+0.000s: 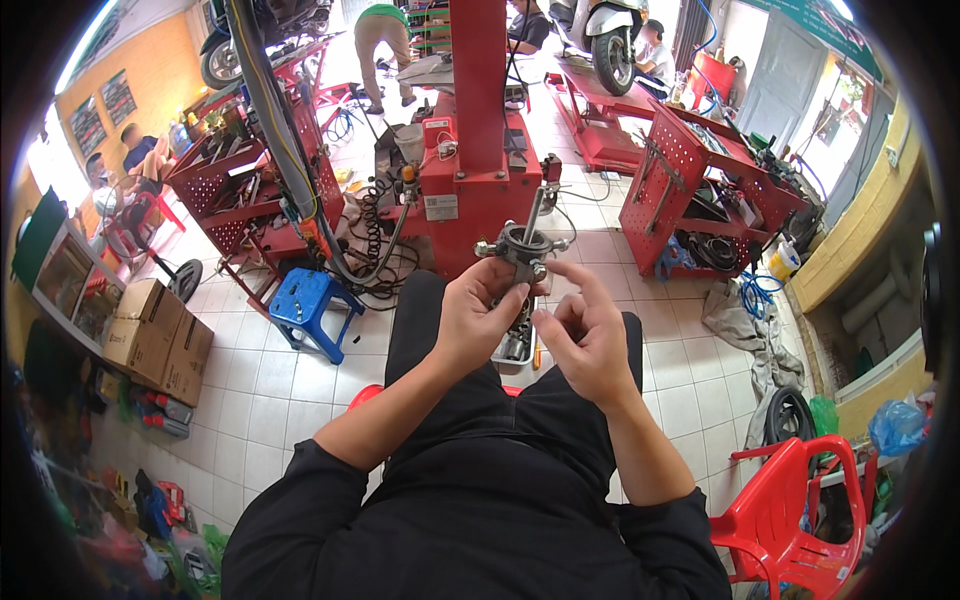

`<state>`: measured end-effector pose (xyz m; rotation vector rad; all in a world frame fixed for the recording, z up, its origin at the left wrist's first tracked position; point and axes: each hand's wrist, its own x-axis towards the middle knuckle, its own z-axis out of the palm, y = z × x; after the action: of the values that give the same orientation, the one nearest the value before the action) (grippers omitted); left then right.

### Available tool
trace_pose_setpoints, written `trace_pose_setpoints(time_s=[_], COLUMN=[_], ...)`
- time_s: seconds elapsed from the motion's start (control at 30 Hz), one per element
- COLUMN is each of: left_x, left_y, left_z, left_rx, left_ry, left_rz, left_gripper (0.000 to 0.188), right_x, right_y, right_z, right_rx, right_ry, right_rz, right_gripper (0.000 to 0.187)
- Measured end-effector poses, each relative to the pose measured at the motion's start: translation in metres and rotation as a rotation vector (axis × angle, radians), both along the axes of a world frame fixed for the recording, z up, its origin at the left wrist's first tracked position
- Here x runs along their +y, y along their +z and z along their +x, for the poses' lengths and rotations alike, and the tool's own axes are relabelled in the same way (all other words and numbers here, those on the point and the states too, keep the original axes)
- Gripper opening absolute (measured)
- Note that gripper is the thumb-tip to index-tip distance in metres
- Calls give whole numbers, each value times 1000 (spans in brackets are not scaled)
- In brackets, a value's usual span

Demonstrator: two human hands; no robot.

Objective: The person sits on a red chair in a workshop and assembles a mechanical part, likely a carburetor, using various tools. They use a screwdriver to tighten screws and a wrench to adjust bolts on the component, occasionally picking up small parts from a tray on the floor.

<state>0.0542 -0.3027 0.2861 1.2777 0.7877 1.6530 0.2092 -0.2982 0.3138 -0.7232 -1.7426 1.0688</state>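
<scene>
My left hand (484,308) is closed round the lower part of a grey metal carburetor (527,240), holding it up above my lap. The carburetor has a round open ring on top, small fittings at its sides, and a thin metal rod (535,208) standing up out of it. Close on its right is my right hand (588,335), with the index finger stretched toward the carburetor's side and the thumb apart. Its other fingers are curled, and I see nothing held in them. Below, partly hidden by my hands, a white tray (516,361) holds small metal parts.
An orange-handled tool (537,357) lies beside the tray. Ahead stands a red lift post (480,120); a blue stool (315,305) is at left. Red tool carts (690,190) flank the post. A red chair (800,520) stands at lower right. Other people are farther back.
</scene>
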Motion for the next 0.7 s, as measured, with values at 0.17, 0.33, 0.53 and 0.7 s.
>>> trace_pose_setpoints(time_s=[0.17, 0.33, 0.53, 0.7], left_x=[3, 1, 2, 1], left_y=[-2, 2, 0, 1], left_z=[0, 0, -3, -2], left_rx=[-35, -58, -38, -64], left_ry=[-8, -50, -22, -61], left_rz=[16, -26, -7, -31], left_gripper=[18, 18, 18, 18], right_x=[7, 0, 3, 5], right_y=[-8, -3, -2, -6], right_z=[2, -1, 1, 1], right_rx=[-58, 62, -4, -40], right_ry=[112, 21, -22, 50], right_rz=[-92, -33, -68, -7], right_gripper=[41, 36, 33, 33])
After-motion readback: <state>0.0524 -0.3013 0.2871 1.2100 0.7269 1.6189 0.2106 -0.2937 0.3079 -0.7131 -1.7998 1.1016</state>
